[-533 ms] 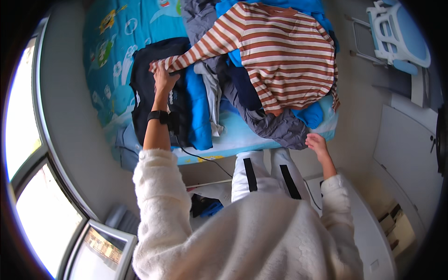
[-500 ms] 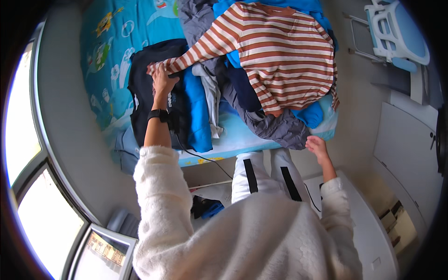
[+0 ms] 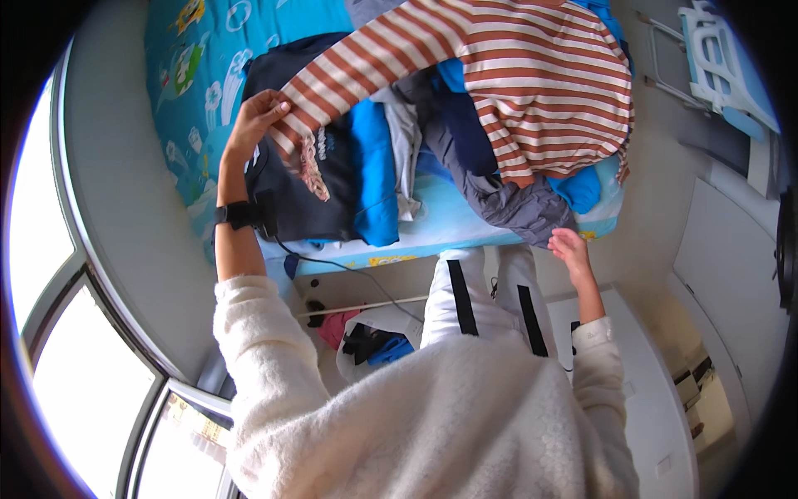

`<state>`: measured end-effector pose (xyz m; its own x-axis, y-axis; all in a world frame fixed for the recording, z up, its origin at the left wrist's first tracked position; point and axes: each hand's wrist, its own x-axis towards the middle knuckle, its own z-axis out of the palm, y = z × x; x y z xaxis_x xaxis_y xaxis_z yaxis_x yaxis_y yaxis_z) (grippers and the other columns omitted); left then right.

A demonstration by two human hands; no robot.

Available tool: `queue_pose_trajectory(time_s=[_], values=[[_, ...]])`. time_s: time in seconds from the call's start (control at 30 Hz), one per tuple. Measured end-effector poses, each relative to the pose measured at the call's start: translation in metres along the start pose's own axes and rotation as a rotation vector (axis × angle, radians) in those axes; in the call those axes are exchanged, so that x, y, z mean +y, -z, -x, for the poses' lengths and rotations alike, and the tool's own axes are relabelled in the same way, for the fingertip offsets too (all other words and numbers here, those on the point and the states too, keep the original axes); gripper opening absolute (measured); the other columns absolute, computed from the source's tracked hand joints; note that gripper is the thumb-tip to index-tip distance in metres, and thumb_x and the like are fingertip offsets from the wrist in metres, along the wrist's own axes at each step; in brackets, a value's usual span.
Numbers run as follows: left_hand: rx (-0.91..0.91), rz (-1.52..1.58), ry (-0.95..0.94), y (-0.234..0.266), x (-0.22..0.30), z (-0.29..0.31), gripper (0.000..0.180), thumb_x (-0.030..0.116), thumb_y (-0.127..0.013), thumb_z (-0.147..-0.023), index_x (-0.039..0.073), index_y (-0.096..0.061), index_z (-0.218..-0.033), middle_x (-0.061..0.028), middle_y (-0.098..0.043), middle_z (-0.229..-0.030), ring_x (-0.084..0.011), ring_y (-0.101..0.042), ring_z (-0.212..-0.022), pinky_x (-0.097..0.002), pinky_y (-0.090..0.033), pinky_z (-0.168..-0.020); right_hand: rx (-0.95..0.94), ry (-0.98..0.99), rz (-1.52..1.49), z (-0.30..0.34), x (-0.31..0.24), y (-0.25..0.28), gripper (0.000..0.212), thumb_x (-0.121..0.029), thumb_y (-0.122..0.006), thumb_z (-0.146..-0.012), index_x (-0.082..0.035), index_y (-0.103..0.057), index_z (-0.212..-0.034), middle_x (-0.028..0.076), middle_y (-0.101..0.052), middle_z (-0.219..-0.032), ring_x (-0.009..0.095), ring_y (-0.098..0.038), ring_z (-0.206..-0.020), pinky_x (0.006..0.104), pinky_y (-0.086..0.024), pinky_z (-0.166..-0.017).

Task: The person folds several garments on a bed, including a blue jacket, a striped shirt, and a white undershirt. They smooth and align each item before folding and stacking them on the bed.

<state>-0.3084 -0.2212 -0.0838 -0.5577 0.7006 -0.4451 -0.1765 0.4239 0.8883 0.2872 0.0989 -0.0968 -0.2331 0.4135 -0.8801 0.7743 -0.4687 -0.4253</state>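
Note:
A brown-and-white striped long-sleeved shirt [image 3: 549,83] lies on a heap of clothes on the bed. My left hand [image 3: 256,123] pinches the edge of its outstretched left sleeve near the cuff end, thumb on top. Below that sleeve end hangs a crumpled pinkish piece [image 3: 312,170]; whether it belongs to the shirt I cannot tell. Under the sleeve lies a black garment [image 3: 316,208] beside a bright blue one [image 3: 374,179]. My right hand [image 3: 570,251] is held beside the edge of a grey garment [image 3: 519,218], fingers loosely bent and apart, with nothing seen in them.
The bed [image 3: 432,208] has a blue cartoon-print sheet. A thin black cable [image 3: 357,270] runs from my left wrist toward my lap. Below the bed edge a white bag [image 3: 399,320] holds dark and blue cloth. Windows line the left; a pale blue chair [image 3: 727,62] stands far right.
My left hand has moved left, lifting and spreading the sleeve end, and the pinkish piece now shows below it. The right hand stays by the grey garment. The view has shifted slightly.

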Motion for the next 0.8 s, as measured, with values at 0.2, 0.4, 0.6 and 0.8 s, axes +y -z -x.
queue_pose_trajectory(time_s=[0.2,0.4,0.6,0.8], values=[[-0.09,-0.359,0.285,0.049,-0.05,0.044,0.022,0.022,-0.067,-0.084,0.002,-0.065,-0.091,0.0009,-0.063,-0.082,-0.0052,-0.056,-0.076,-0.0208,-0.042,-0.068,-0.045,0.02,0.07,-0.007,-0.016,-0.014,0.026,-0.019,-0.062,-0.087,-0.006,-0.059,-0.109,0.003,-0.063,-0.095,0.011,-0.061,-0.083,0.0229,-0.045,-0.071],[0.463,0.314,0.391,0.012,-0.13,0.059,0.015,0.022,-0.059,-0.091,0.007,-0.058,-0.094,-0.0045,-0.066,-0.098,-0.014,-0.063,-0.092,-0.0283,-0.05,-0.083,-0.049,-0.055,0.113,-0.007,-0.004,-0.004,0.024,-0.017,-0.062,-0.086,-0.007,-0.059,-0.108,0.003,-0.063,-0.095,0.012,-0.061,-0.083,0.0236,-0.046,-0.071],[0.675,0.656,0.429,-0.023,-0.135,0.054,0.02,0.026,-0.063,-0.088,0.007,-0.06,-0.095,-0.0023,-0.065,-0.086,-0.0122,-0.06,-0.076,-0.0243,-0.047,-0.069,-0.031,-0.063,0.13,-0.004,-0.009,0.001,0.023,-0.016,-0.061,-0.087,-0.008,-0.059,-0.108,0.002,-0.063,-0.095,0.011,-0.061,-0.083,0.0234,-0.046,-0.071],[0.65,0.743,0.286,-0.033,-0.135,0.023,0.013,0.014,-0.066,-0.085,0.004,-0.059,-0.086,-0.0022,-0.058,-0.073,-0.0116,-0.053,-0.058,-0.0233,-0.043,-0.055,-0.09,-0.021,0.108,-0.005,-0.02,-0.011,0.026,-0.018,-0.061,-0.087,-0.006,-0.058,-0.11,0.002,-0.063,-0.095,0.01,-0.061,-0.083,0.0218,-0.045,-0.071]])
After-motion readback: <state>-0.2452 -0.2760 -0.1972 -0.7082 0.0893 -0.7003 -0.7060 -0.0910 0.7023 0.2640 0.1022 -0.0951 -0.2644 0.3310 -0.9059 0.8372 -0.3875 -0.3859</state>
